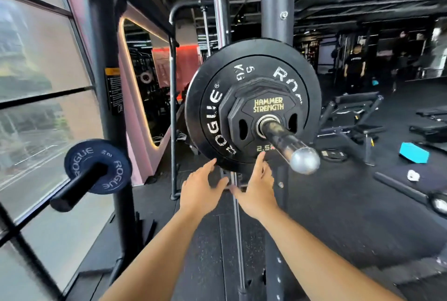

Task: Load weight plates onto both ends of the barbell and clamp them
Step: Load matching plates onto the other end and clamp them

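Observation:
The barbell sleeve (287, 139) points toward me, ending in a silver cap. On it sit a large black 5 kg Rogue plate (212, 112) and, in front of that, a smaller black 2.5 kg Hammer Strength plate (244, 117). No clamp shows on the sleeve. My left hand (200, 189) is open just under the big plate's bottom edge, fingertips near the rim. My right hand (257, 187) is open beside it, fingertips reaching up to the small plate's lower edge. Neither hand holds anything.
A small blue Rogue plate (111, 175) hangs on a storage peg on the rack upright (106, 97) at the left, beside a window. Benches (355, 117), a teal pad (413, 152) and another bar lie on the dark floor at right. A person (354, 66) stands far back.

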